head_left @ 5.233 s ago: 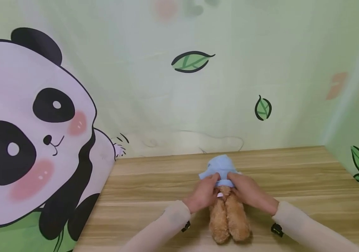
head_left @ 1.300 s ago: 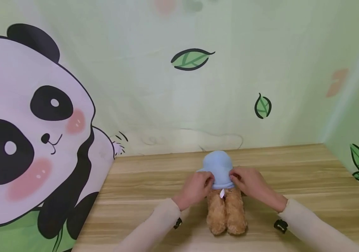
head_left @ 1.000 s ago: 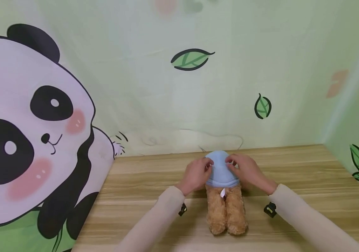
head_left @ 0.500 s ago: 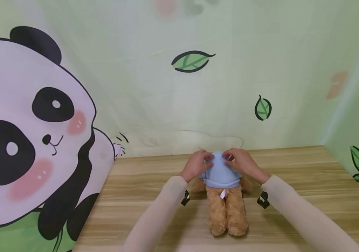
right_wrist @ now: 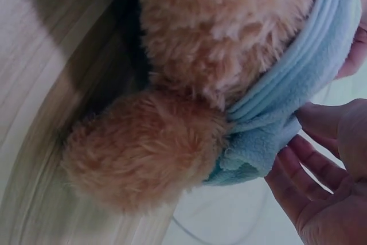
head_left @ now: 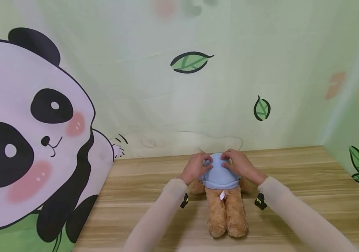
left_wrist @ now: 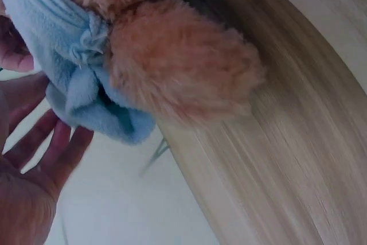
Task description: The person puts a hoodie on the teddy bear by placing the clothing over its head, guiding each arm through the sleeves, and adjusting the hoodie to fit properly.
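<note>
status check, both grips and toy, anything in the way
Left grip and right grip touching blue garment. Plush toy lying on table, legs uncovered. Nothing visible in the way.

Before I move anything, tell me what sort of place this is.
Probably a small staged tabletop corner with a children's theme: a wood-grain table against a pale green backdrop showing a cartoon panda, with a plush toy on the table.

The head view looks forward and down; both wrist views share the plush toy (right_wrist: 192,64) closely.
</note>
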The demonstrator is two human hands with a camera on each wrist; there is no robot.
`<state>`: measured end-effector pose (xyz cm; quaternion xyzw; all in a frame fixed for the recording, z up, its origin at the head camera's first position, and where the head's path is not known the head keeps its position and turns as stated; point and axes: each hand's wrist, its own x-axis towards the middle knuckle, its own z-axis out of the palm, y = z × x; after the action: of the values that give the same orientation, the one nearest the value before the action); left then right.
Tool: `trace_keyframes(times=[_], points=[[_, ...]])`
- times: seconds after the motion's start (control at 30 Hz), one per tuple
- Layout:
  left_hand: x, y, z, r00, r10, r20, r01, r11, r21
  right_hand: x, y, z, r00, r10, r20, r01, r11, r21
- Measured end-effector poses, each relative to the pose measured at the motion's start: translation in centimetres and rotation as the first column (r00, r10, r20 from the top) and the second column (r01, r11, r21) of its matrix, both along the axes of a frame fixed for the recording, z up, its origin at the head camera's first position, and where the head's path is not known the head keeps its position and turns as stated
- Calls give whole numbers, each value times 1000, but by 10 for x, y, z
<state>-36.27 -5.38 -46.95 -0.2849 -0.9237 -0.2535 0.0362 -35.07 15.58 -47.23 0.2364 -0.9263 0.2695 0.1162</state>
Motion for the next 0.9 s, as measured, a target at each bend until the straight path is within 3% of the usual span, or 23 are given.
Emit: trace_keyframes(times=[0.1,0.23,0.43,0.67,0.9], points=[[-1,-4,0,1000,-16,21,16,1000,5,0,-1,-2,1000,-7,-3,7,1000,-13],[-2,-5,-1,999,-38,13,39,998,-57,0,-3,-6,999,-7,-31,8,1000,13],[-1,-3,-6,1000,-27,-10,26,994,-106,1,-5,-9,998,-2,-67,4,999,35],[-2,0,-11,996,-14,-88,6,996,-88,0,-7,-13,995,3,-101,0,1000,28],[1,2,-15,994,16,-107,-19,999,-34,2,-10,-15,992,4,-123,-2,1000,17]])
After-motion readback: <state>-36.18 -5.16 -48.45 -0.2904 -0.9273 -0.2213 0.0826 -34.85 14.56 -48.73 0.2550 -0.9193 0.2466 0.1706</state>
